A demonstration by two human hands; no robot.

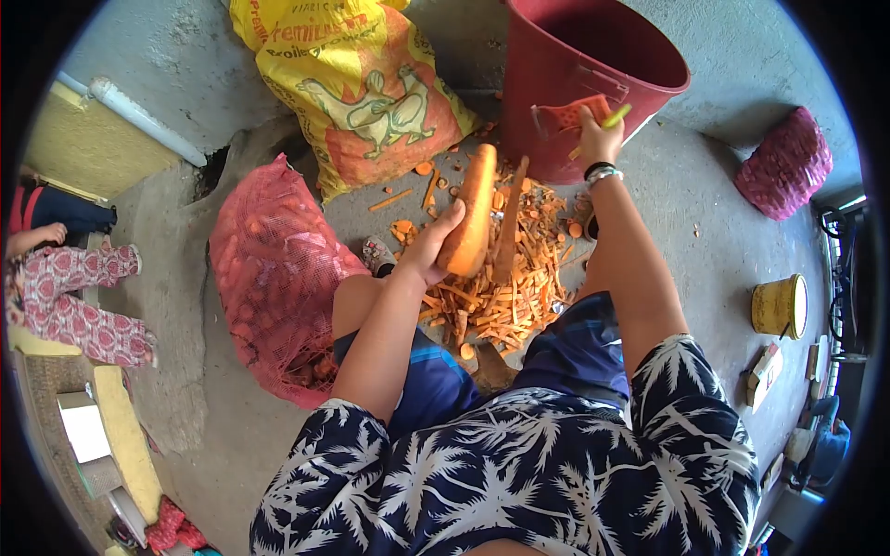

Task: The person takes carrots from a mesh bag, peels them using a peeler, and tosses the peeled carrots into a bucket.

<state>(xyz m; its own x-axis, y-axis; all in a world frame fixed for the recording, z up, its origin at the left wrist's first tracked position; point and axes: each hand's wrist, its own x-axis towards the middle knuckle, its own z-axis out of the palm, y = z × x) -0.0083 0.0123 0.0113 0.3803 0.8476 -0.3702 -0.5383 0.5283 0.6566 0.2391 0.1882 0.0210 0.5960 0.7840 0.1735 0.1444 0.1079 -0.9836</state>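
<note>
My left hand (pixel 432 243) is wrapped round the lower end of a large orange carrot (pixel 475 208), which points upward. In my right hand (pixel 601 139) is a peeler with a yellow-green handle (pixel 616 116), held out in front of the red bin (pixel 556 88); its blade is too small to make out. An orange-red piece (pixel 584 113) shows behind the fingers. A long orange strip (pixel 512 222) stands out beside the carrot. Below both hands, a heap of orange peelings (pixel 501 301) covers the floor between my legs.
A red mesh sack (pixel 278 278) of carrots leans at my left knee, with a yellow printed sack (pixel 357 93) behind it. At the right are a purple mesh sack (pixel 786 165) and a yellow bucket (pixel 779 307). Another person (pixel 79 301) sits at the far left.
</note>
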